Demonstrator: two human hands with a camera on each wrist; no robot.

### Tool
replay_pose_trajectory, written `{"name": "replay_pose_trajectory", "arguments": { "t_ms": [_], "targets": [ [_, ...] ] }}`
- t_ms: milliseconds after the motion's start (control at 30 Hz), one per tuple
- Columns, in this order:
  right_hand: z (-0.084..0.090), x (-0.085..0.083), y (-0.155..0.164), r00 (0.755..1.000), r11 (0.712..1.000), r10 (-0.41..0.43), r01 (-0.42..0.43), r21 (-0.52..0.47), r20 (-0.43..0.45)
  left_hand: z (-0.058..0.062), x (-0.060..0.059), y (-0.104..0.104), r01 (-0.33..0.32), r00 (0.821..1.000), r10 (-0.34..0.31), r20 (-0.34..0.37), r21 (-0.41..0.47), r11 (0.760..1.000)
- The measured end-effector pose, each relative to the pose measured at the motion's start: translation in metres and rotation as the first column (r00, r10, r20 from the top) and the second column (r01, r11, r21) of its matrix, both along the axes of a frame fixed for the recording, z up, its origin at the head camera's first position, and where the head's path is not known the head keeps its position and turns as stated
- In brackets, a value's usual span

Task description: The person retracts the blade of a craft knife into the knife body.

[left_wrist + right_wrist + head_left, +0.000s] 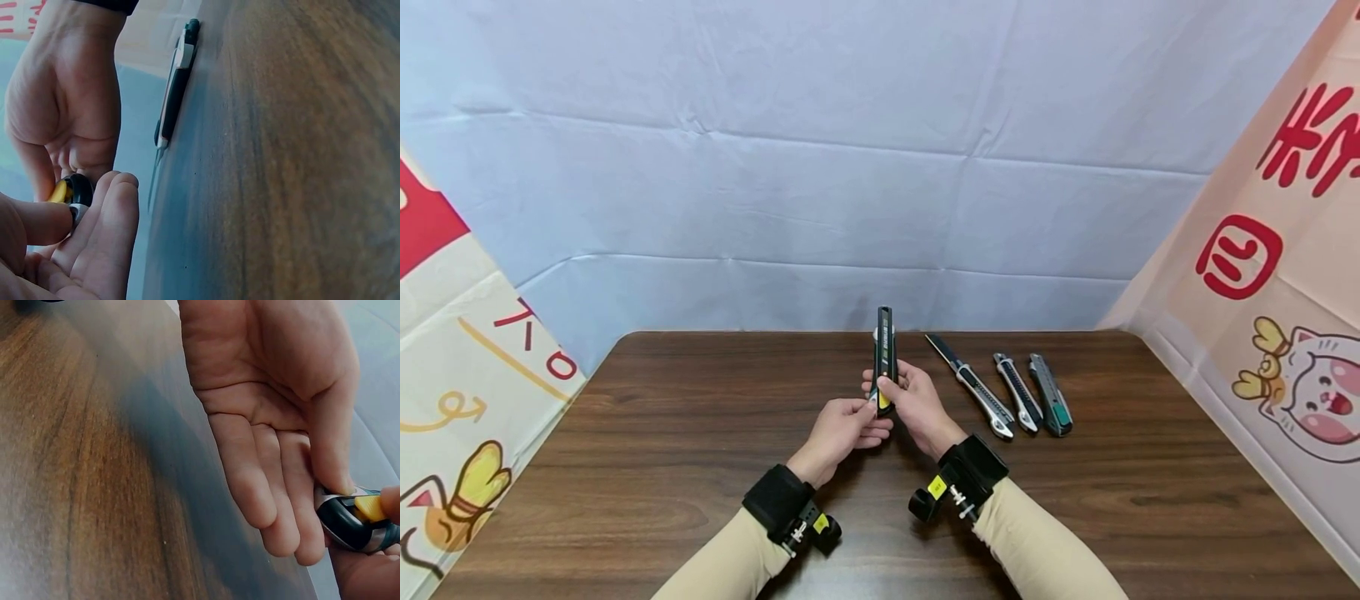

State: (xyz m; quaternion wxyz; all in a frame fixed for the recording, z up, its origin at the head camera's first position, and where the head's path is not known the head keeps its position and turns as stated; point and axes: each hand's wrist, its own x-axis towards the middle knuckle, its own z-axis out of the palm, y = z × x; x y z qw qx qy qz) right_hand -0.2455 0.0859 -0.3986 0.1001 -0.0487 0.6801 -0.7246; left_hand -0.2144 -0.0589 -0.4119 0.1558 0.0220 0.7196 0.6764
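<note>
Both hands hold a black utility knife [886, 350] with a yellow end piece, raised in front of the person with its long side pointing away. My left hand [842, 429] pinches its near end between thumb and fingers. My right hand [921, 408] grips it from the right, thumb on top and fingers underneath. In the right wrist view, the yellow piece [370, 509] shows beside the dark rounded end of the knife, and the right hand's other fingers extend loosely. The left wrist view has the knife's end [80, 190] between both hands.
To the right on the brown wooden table [700, 417] lie a utility knife with a long dark blade out [977, 392], a silver-and-black utility knife [1018, 392] and a grey utility knife with a teal end [1051, 396]. A pale cloth backdrop [820, 208] hangs behind the table.
</note>
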Motion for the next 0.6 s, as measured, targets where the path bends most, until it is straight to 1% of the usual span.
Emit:
{"name": "replay_pose_trajectory", "arguments": {
  "t_ms": [400, 600],
  "targets": [
    [-0.0025, 0.0027, -0.0007, 0.999, 0.999, 0.038, -0.038, -0.012, 0.007, -0.0032, 0.0005, -0.0011, -0.005, 1.000, 0.004, 0.031, 0.008, 1.000],
    [-0.0019, 0.0015, 0.0000, 0.998, 0.998, 0.064, -0.064, -0.002, 0.001, -0.0028, -0.0005, -0.0020, 0.005, 1.000, -0.005, 0.021, 0.007, 1.000]
  ]
}}
